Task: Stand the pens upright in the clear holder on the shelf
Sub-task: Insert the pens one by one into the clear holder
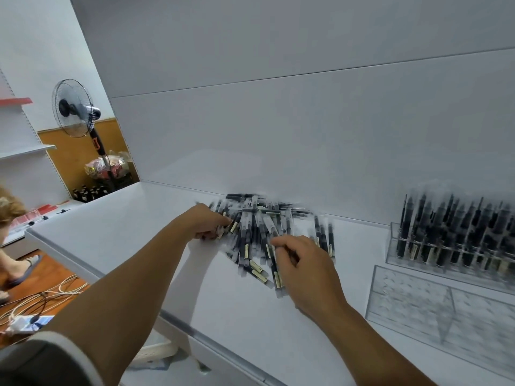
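Left hand (pixel 207 222) curled round pens (pixel 252 218) at pile's edge. Right hand (pixel 303 264) among them; grip lost in blur. Clear holder (pixel 392 242) smeared, cut off right.

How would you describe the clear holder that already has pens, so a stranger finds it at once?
Follow the white shelf to its right end, past the loose pens. The filled holder is the rear of two clear ones, near the back panel. It is packed with upright dark pens; the front holder is empty.
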Demonstrator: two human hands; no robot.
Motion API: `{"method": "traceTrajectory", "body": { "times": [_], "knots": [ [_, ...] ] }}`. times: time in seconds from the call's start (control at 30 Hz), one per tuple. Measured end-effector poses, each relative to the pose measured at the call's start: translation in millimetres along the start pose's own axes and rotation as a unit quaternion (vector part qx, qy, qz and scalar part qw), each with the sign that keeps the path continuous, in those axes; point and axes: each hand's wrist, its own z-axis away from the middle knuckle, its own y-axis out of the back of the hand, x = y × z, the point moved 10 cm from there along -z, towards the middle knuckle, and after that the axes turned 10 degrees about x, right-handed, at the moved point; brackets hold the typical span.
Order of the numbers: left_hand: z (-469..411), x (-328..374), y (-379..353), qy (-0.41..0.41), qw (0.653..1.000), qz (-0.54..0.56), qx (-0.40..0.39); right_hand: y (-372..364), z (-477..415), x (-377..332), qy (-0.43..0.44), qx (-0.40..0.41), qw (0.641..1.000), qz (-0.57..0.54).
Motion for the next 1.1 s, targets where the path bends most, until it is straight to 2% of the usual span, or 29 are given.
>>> {"method": "traceTrajectory", "body": {
  "times": [0.17, 0.37, 0.6, 0.9, 1.1],
  "knots": [
    [9.5, -5.9, -2.2, 0.013, 0.985, 0.174, -0.011, 0.3, -0.5, 0.1, -0.022, 0.003, 0.999, -0.049],
    [33.2, -1.0, -2.2, 0.007, 0.920, 0.389, -0.033, 2.3, 1.8, 7.5, -0.062, 0.017, 0.991, -0.115],
    [55.4, 12.1, -11.3, -0.013, 0.912, 0.408, -0.050, 11.1, 3.5, -6.3, -0.090, 0.029, 0.984, -0.153],
    [83.2, 56.0, -20.0, -0.116, 0.918, 0.372, -0.066, 50.3, -25.2, -32.6, -0.039, 0.028, 0.999, -0.020],
    [110.3, 98.5, -33.5, -0.160, 0.889, 0.419, -0.096, 98.2, -39.2, -29.2, -0.041, 0.045, 0.998, -0.023]
  ]
}}
